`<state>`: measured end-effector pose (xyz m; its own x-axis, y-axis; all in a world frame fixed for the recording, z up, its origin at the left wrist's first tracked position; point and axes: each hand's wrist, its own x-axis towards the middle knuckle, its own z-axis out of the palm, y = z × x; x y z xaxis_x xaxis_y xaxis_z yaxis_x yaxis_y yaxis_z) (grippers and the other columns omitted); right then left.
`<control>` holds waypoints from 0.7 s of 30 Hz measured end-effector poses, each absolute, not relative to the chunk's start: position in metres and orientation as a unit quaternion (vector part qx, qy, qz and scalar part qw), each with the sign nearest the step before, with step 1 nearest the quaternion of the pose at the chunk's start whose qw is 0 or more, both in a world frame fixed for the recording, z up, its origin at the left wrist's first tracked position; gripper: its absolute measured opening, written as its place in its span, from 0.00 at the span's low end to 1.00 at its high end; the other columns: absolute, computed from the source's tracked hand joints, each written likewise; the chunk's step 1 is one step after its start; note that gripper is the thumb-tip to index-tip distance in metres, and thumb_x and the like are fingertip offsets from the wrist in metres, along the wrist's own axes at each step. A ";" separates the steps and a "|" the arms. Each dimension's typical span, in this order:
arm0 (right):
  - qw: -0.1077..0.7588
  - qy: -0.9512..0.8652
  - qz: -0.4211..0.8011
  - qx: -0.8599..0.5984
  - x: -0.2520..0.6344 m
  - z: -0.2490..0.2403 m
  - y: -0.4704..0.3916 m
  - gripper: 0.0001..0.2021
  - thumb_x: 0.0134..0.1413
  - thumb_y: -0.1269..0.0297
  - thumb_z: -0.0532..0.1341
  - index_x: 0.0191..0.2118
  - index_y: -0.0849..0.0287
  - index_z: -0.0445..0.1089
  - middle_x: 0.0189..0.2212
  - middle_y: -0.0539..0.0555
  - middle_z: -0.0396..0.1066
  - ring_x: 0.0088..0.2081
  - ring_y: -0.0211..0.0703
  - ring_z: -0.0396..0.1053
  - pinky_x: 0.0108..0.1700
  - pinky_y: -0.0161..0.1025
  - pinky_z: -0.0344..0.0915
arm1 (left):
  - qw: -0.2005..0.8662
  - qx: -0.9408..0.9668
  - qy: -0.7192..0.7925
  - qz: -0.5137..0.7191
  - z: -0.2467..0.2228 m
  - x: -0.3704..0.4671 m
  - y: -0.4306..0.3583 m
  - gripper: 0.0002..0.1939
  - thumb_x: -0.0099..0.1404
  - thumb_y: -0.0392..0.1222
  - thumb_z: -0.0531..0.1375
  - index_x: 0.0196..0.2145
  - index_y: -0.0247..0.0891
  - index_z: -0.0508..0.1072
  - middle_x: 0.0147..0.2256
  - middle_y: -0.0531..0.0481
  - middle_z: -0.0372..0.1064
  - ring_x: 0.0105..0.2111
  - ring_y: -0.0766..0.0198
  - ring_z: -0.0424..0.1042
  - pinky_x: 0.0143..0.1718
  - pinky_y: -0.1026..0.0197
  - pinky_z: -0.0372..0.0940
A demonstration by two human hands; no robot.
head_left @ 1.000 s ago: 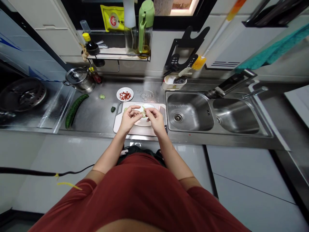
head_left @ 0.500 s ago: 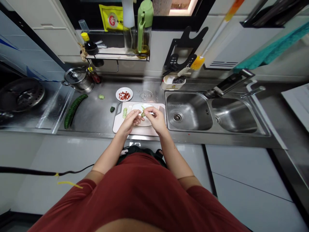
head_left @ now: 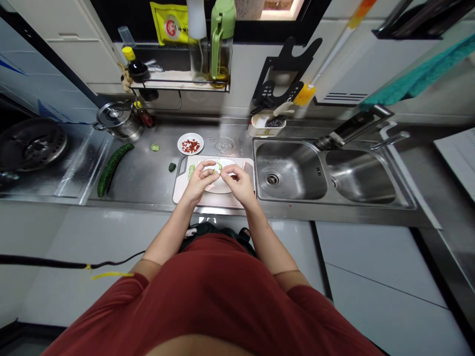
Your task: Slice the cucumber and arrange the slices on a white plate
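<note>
Both hands meet above a white plate [head_left: 219, 189] that lies on a light cutting board [head_left: 237, 201]. My left hand [head_left: 200, 183] is closed in a pinch, thumb against fingers, at a cucumber slice [head_left: 218, 170]. My right hand [head_left: 239, 185] pinches the same slice from the other side; the fingers mostly hide it. Another small piece of cucumber [head_left: 219, 165] shows on the plate behind the fingertips. A row of cucumber slices [head_left: 191, 171] lies on the board's left part, beside my left hand.
Left on the steel counter are a whole cucumber [head_left: 113, 168], a cucumber end [head_left: 172, 167], a few slices [head_left: 155, 147] and a lidded pot [head_left: 119, 121]. Behind the board stands a dish of chopped red pieces [head_left: 190, 144]. A double sink [head_left: 291, 170] adjoins on the right.
My left hand has risen and turned from loosely spread fingers to a pinch. Its fingertips now meet those of my right hand at the slice. The right hand has barely moved.
</note>
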<state>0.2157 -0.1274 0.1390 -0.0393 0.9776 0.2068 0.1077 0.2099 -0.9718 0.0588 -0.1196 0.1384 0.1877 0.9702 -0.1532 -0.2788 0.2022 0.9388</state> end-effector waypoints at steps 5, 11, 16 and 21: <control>0.513 -0.574 0.433 -0.469 0.215 0.136 -0.127 0.09 0.54 0.57 0.62 0.30 0.57 0.70 0.35 0.53 0.71 0.41 0.42 0.69 0.38 0.37 0.63 | 0.569 0.489 0.427 0.505 0.138 0.060 -0.120 0.23 0.53 0.44 0.69 0.45 0.40 0.69 0.29 0.55 0.68 0.29 0.71 0.68 0.33 0.67 0.60; 0.506 -0.551 0.450 -0.488 0.215 0.134 -0.126 0.10 0.52 0.57 0.62 0.30 0.58 0.70 0.33 0.51 0.71 0.38 0.40 0.68 0.38 0.37 0.63 | 0.455 0.572 0.447 0.515 0.133 0.062 -0.120 0.18 0.58 0.43 0.65 0.47 0.39 0.71 0.30 0.54 0.67 0.28 0.71 0.64 0.31 0.66 0.59; 0.498 -0.540 0.463 -0.496 0.215 0.134 -0.126 0.11 0.52 0.56 0.62 0.29 0.59 0.71 0.32 0.51 0.71 0.38 0.40 0.68 0.40 0.37 0.64 | 0.371 0.621 0.477 0.500 0.131 0.063 -0.121 0.17 0.61 0.43 0.63 0.48 0.40 0.71 0.33 0.52 0.69 0.29 0.71 0.64 0.34 0.65 0.60; 0.500 -0.532 0.469 -0.497 0.214 0.133 -0.125 0.10 0.51 0.57 0.62 0.29 0.59 0.71 0.31 0.51 0.72 0.37 0.41 0.68 0.40 0.38 0.64 | 0.339 0.636 0.483 0.497 0.133 0.064 -0.123 0.16 0.62 0.42 0.62 0.48 0.40 0.72 0.34 0.52 0.69 0.29 0.71 0.64 0.35 0.65 0.61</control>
<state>0.2141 -0.1251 0.1329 -0.0064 0.9978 0.0655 0.0607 0.0658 -0.9960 0.0639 -0.1231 0.1334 0.0395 0.9514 0.3055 0.2769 -0.3042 0.9115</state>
